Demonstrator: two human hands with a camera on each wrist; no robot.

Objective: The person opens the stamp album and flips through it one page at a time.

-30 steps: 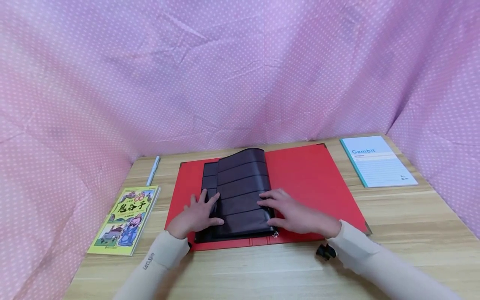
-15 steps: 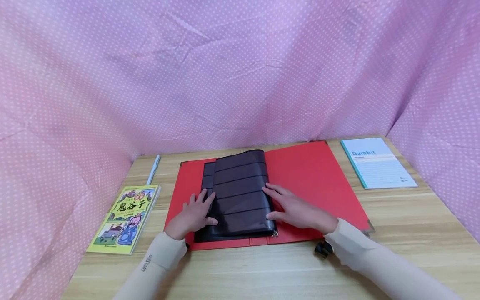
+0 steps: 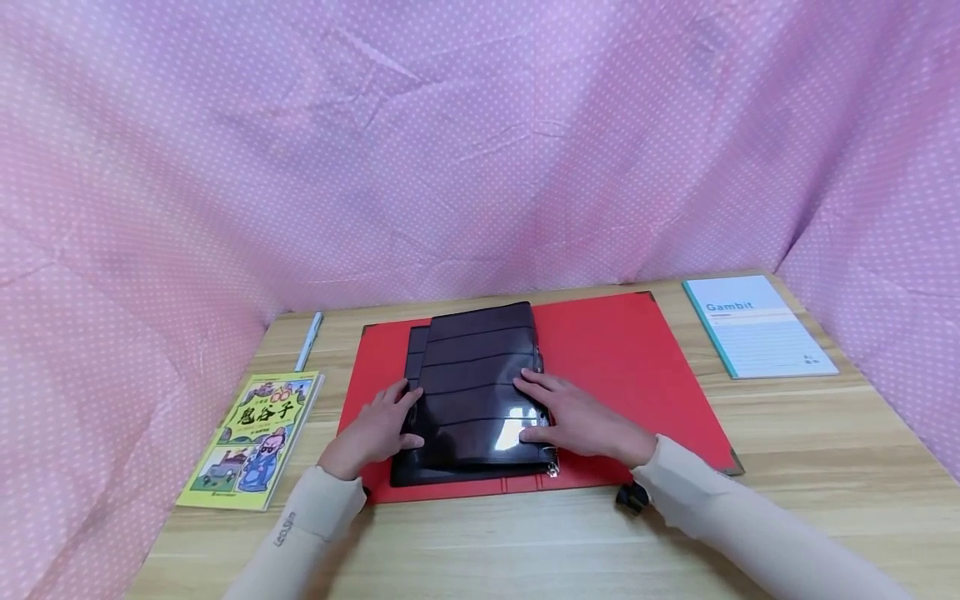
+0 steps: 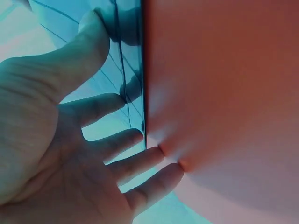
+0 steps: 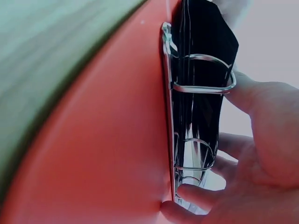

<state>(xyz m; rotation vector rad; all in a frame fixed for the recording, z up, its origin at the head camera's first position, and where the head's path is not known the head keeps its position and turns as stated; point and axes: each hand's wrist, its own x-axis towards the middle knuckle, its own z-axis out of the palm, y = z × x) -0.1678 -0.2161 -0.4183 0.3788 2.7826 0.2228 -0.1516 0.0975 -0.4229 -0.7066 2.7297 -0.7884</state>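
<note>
A red ring binder (image 3: 622, 358) lies spread flat on the wooden table. Black pocket pages (image 3: 480, 358) are turned onto its left side, the top one not quite lined up with those beneath. My left hand (image 3: 375, 427) rests at their left edge, thumb and index finger on the black sheets. In the left wrist view its other fingertips (image 4: 175, 172) reach the red cover. Across the binding edge my right hand (image 3: 588, 421) rests with extended fingers on the pages. The right wrist view shows metal rings (image 5: 203, 89) passing through the sheets beside that hand.
To the left lie a yellow comic-style book (image 3: 251, 442) and a pale pen (image 3: 308, 342). A white notebook marked Gambit (image 3: 761, 325) is at the far right. Pink dotted cloth (image 3: 480, 150) hangs behind the table.
The top black page has settled leftward and flatter, its curled upper edge now straighter. My left hand has slid slightly left; the right hand moved off the pages a little, then back onto them.
</note>
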